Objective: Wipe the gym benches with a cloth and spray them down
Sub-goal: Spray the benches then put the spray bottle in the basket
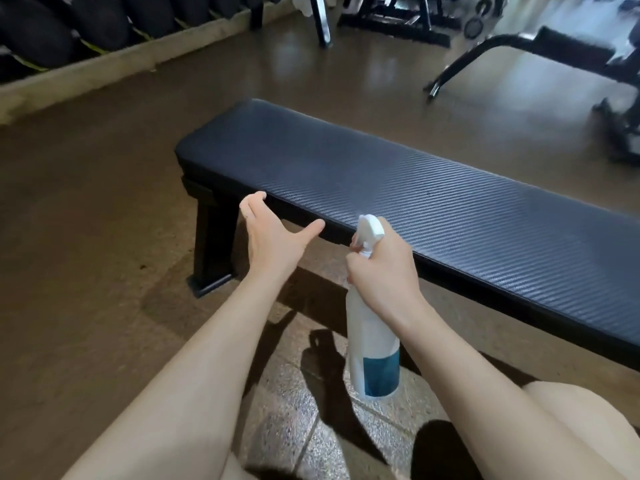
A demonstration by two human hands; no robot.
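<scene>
Bench direction: the bench (398,188) runs long from upper left to lower right in front of me.
Bottle direction: the spray bottle (372,327) stands upright, its nozzle toward the bench pad.
Bench look: black ribbed pad, black legs, on a brown floor (104,237).
Bottle look: white, blue liquid low inside.
Right hand (382,271): my fingers wrap the bottle's neck and trigger.
Left hand (273,237): fingers spread, holding nothing, at the pad's near edge.
Count: one bench near me, another bench (554,53) far right, one bottle.
</scene>
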